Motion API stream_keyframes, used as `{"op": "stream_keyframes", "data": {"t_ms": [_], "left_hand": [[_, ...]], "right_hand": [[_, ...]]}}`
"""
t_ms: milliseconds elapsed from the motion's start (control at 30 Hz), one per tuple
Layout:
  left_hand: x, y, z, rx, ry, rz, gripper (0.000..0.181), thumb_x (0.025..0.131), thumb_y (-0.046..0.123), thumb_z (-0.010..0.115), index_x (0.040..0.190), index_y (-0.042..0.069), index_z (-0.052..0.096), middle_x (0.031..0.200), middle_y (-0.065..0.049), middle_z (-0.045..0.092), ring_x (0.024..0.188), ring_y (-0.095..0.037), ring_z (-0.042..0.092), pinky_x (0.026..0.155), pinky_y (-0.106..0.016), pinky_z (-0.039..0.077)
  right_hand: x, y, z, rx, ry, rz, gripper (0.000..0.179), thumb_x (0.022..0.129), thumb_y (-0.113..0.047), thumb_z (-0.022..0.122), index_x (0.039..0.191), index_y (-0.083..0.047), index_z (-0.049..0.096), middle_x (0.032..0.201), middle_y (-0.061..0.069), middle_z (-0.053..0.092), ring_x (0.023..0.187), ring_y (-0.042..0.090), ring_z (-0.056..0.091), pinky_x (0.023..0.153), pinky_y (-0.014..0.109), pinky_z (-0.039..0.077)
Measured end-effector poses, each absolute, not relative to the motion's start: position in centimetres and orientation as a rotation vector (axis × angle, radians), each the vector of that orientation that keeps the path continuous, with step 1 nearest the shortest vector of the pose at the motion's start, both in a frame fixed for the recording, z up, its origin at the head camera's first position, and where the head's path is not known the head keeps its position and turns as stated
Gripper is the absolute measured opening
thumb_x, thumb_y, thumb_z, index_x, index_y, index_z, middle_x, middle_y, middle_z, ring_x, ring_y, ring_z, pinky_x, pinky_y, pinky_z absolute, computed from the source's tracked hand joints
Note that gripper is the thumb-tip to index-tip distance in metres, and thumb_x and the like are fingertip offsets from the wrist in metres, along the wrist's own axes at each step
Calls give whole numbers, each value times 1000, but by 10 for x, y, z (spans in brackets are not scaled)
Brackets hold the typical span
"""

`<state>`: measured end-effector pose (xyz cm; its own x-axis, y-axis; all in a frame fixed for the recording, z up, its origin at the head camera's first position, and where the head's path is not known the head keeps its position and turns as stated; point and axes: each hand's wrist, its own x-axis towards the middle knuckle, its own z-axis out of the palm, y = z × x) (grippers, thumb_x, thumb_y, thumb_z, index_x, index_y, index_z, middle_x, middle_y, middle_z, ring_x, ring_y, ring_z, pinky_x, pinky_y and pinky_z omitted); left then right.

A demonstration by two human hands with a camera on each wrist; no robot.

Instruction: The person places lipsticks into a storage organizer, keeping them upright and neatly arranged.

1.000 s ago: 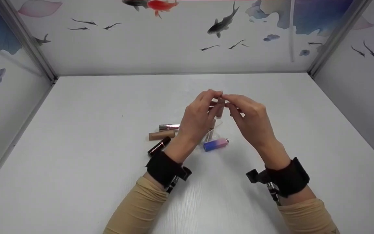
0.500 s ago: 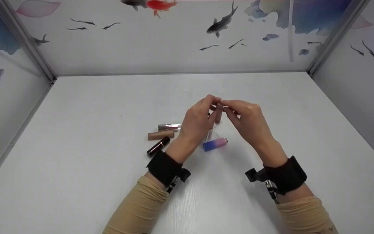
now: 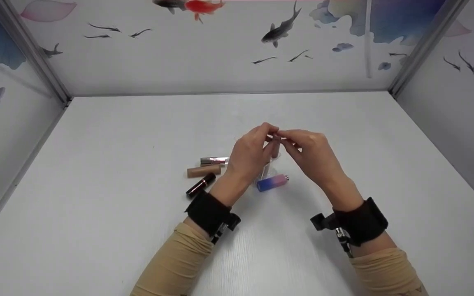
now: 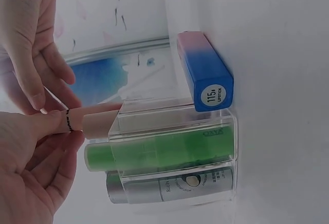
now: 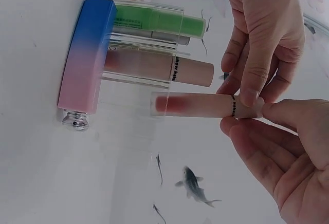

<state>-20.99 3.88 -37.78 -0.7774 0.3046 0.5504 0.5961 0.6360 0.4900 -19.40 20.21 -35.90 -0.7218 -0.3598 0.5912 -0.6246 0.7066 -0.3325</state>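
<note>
Pale pink gloss tube (image 5: 195, 105), capped, sits between the two hands, its cap end at their fingertips and its clear end reaching toward the transparent holder (image 4: 236, 131) beyond them. The left hand (image 3: 250, 150) is clamped on the tube near the cap, thumb against one side and fingers behind. The right hand (image 3: 317, 148) has its thumb and forefinger together on the same cap end, so both share the grip. Whether the tube's far end is inside a compartment or only in front of one I cannot tell, as the clear walls overlap it. Just beside the held tube, the holder carries a matching pink tube (image 5: 154, 64), a green tube (image 4: 159, 149) and a grey-silver tube (image 4: 175, 185), all with their caps standing out above the rim. Judging by that, the filling looks about half done: three pieces are in, and this one seems close to its place but is not yet let go. Four more lie on the tabletop (image 3: 97, 230): a blue-and-pink lipstick (image 3: 273, 183) between the wrists, close against the holder, and, to the left of the left hand, a shiny metallic tube (image 3: 214, 160) partly hidden by it, a brown tube (image 3: 204, 171) and a black tube (image 3: 200, 185). Those appear to be what is left.
</note>
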Motion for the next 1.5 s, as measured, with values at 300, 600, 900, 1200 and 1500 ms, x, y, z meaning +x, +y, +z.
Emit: {"op": "stream_keyframes", "data": {"t_ms": [300, 600, 900, 1200, 1500], "left_hand": [[-210, 39, -381, -700, -2509, -861, 21, 93, 23, 59, 112, 14, 58, 104, 0, 69, 94, -10, 66, 81, -19, 53], [-211, 39, -384, -669, -2466, -702, 17, 91, 25, 63, 106, 16, 62, 99, 4, 72, 86, -11, 67, 81, -25, 53], [-211, 41, -386, -634, -2467, -659, 11, 90, 25, 64, 97, 18, 68, 92, 5, 73, 82, -12, 65, 77, -28, 51], [-210, 42, -388, -628, -2488, -653, 11, 90, 26, 63, 96, 18, 69, 90, 6, 73, 81, -10, 65, 77, -27, 51], [-211, 42, -389, -638, -2490, -662, 9, 90, 25, 64, 93, 18, 69, 86, 6, 73, 81, -13, 65, 75, -29, 51]], "right_hand": [[-195, 204, -362, 776, -2516, 716, 21, 90, -6, 62, 108, -5, 70, 99, 9, 73, 81, 18, 69, 70, 32, 56], [-196, 204, -362, 786, -2594, 718, 20, 89, -7, 63, 107, -5, 71, 99, 9, 73, 81, 17, 69, 71, 31, 56], [-197, 203, -364, 794, -2647, 709, 18, 88, -8, 64, 105, -4, 71, 95, 10, 73, 79, 18, 69, 70, 34, 56], [-199, 205, -367, 811, -2662, 708, 17, 90, -11, 63, 103, -5, 72, 98, 9, 73, 87, 18, 70, 73, 33, 57], [-200, 204, -370, 834, -2652, 718, 16, 89, -9, 64, 102, -3, 71, 98, 10, 73, 89, 21, 71, 76, 34, 56]]}}
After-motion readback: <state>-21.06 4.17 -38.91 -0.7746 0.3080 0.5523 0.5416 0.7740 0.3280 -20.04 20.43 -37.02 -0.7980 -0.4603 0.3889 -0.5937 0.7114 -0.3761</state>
